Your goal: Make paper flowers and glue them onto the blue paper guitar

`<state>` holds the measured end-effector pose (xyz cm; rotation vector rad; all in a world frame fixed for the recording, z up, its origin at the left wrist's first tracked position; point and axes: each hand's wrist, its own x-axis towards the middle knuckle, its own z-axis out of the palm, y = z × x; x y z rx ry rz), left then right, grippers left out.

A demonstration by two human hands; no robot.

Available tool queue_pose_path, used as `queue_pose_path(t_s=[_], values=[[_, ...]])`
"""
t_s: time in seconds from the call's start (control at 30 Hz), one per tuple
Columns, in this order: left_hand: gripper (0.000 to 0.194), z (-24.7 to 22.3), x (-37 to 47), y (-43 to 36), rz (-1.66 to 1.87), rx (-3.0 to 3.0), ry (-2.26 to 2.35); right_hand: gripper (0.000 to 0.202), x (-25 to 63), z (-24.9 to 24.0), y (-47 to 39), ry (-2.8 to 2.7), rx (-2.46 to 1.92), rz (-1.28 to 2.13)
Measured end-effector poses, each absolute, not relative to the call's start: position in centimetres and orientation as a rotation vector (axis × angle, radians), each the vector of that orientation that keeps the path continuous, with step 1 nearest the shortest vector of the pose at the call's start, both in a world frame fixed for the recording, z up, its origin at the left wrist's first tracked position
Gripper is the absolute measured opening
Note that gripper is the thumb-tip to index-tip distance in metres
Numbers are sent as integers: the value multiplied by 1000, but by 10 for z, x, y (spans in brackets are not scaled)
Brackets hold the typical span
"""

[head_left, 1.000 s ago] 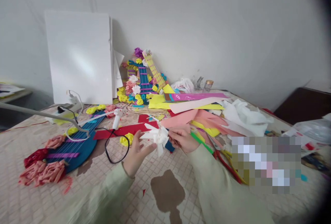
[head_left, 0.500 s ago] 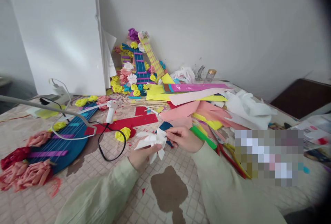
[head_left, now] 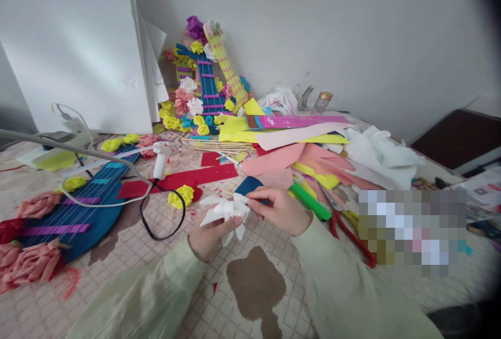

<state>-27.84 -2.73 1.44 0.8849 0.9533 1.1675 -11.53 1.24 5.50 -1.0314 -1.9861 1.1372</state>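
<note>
A white paper flower (head_left: 229, 210) with loose petals is held just above the table in front of me. My left hand (head_left: 214, 232) is closed around its base, thumb on top. My right hand (head_left: 277, 208) pinches the edge of one petal on the flower's right side between thumb and fingers. Behind the flower lies a piece of dark blue paper (head_left: 249, 186). A yellow paper flower (head_left: 181, 197) rests to the left, and a green roll (head_left: 311, 202) lies beyond my right hand.
A white glue gun (head_left: 161, 159) stands with its black cord looping forward. At left lies a blue paper guitar (head_left: 96, 211) with pink flowers. Red-handled scissors (head_left: 352, 237) lie at right. Pink crepe paper (head_left: 274, 157) and a white board (head_left: 74, 51) are further back.
My view has shifted slightly, moving the left-side and far objects within the picture. Both hands stay on the white flower, with little change in their grip.
</note>
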Motion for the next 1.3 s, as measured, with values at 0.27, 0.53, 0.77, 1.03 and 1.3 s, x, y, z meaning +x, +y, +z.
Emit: queue_pose_path(t_s=[0.27, 0.53, 0.77, 1.03, 1.3], values=[[26, 6, -284, -25, 1174, 1103, 1114, 19, -116, 62, 11, -1894, -1064, 1306], [12, 25, -282, -29, 1074, 1292, 1212, 20, -116, 60, 12, -1613, -1021, 1710], [5, 31, -284, -30, 1128, 1495, 1248, 23, -115, 55, 14, -1582, -1016, 1737], [7, 34, -285, -31, 1179, 1433, 1292, 24, -116, 56, 14, -1796, -974, 1520], [10, 32, -283, -30, 1161, 1350, 1267, 20, -119, 55, 11, -1853, -1079, 1376]])
